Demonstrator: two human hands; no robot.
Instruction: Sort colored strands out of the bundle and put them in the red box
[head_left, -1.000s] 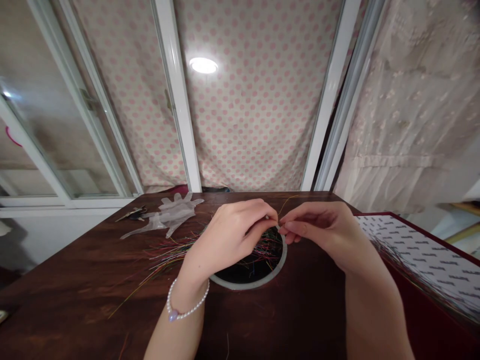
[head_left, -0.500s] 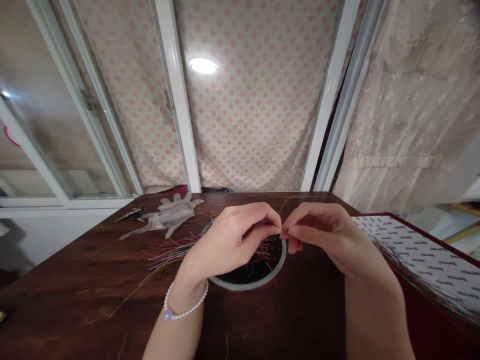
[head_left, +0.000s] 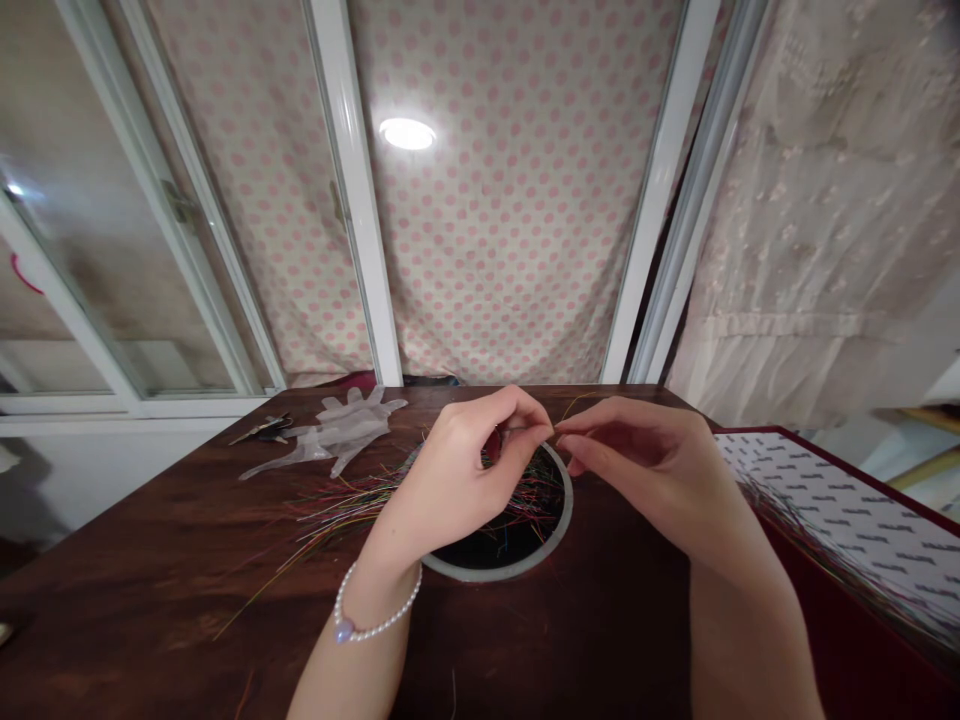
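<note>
Above a dark round dish with a pale rim (head_left: 495, 574), my left hand (head_left: 476, 460) is closed in a pinch, thumb against forefinger. Its wrist wears a pearl bracelet (head_left: 382, 628). My right hand (head_left: 652, 465) meets it tip to tip, thumb and forefinger drawn together. A thin yellow wire (head_left: 577, 402) curves up behind the right fingers and seems to run into the pinch; its end between the fingertips is too small to make out. Many coloured thin wires (head_left: 337, 505) lie across the dish and stick out to its left, partly hidden by my left hand.
A clear plastic glove (head_left: 341, 432) and a bunch of keys (head_left: 266, 428) lie at the back left of the dark wooden table (head_left: 150, 590). On the right, a red-edged box (head_left: 847, 500) with a white printed lining holds more thin wires. Behind stands a curtained window (head_left: 495, 220).
Both hands have shifted slightly left and up. A small gap has opened between the right thumb and forefinger, while the left pinch stays closed.
</note>
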